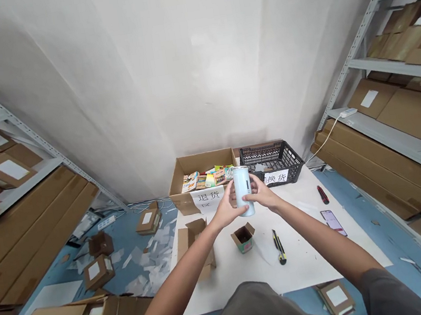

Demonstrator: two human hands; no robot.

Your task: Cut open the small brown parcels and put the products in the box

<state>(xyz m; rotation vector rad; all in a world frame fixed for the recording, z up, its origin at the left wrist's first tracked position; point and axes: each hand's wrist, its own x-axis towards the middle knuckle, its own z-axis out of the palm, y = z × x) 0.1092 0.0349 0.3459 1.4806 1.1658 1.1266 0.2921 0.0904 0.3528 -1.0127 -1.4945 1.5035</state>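
Note:
A light blue tumbler (244, 194) with a silvery rim is held upright above the white table. Its left side is gripped by my left hand (227, 210), and my right hand (263, 195) wraps the other side, both thumbs lying across the front. Below it on the table stands a small open box (244, 238) with brown flaps and a green, pink printed side. To the left sits an opened brown carton (197, 245). A yellow and black box cutter (279, 248) lies to the right of the small box.
At the table's back are a carton of colourful packets (185, 201) and a black plastic crate (294, 168), both with paper signs. A red knife (322, 194) and a phone (333, 223) lie at right. Shelves (399, 63) of boxes flank both sides; paper scraps (147, 260) litter the floor.

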